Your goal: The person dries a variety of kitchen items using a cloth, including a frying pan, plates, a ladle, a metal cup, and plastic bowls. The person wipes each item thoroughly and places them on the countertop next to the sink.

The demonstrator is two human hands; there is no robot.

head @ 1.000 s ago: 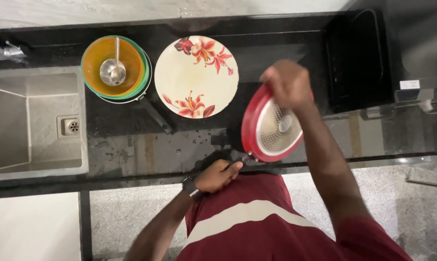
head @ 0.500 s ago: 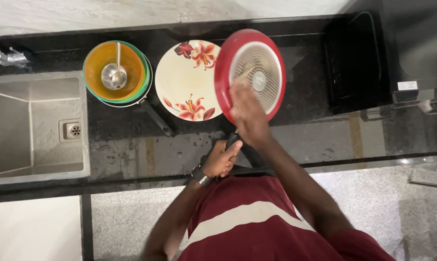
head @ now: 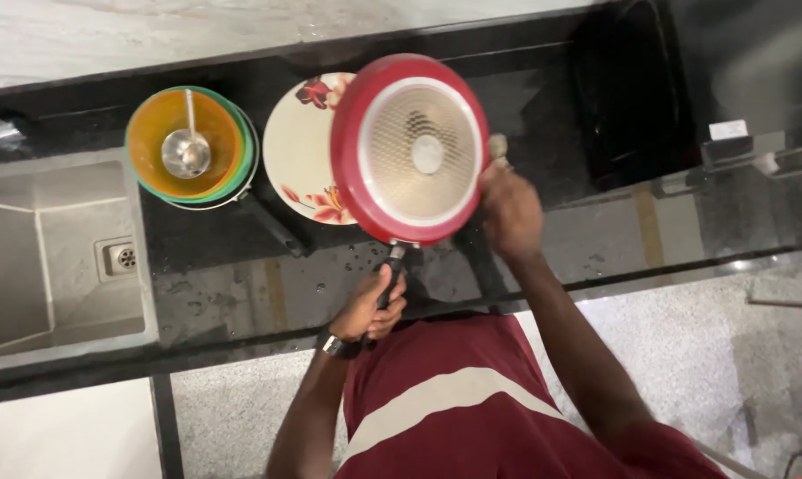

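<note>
My left hand (head: 376,306) grips the black handle of a red frying pan (head: 410,146). The pan is tipped up over the black counter, its pale patterned base facing me. It covers the right part of a white plate (head: 296,146) with red flowers. My right hand (head: 507,208) is at the pan's right rim, fingers closed on a small greyish pad (head: 499,145) that touches the rim.
A stack of orange and green bowls (head: 157,173) with a metal ladle (head: 186,149) inside stands left of the plate. A steel sink (head: 55,257) lies at the far left. A black handle (head: 275,223) sticks out below the bowls. A dark tray (head: 632,98) sits at the back right.
The pan has swung from the right front up and left, over the plate. My right hand slid from the pan's base to its right rim.
</note>
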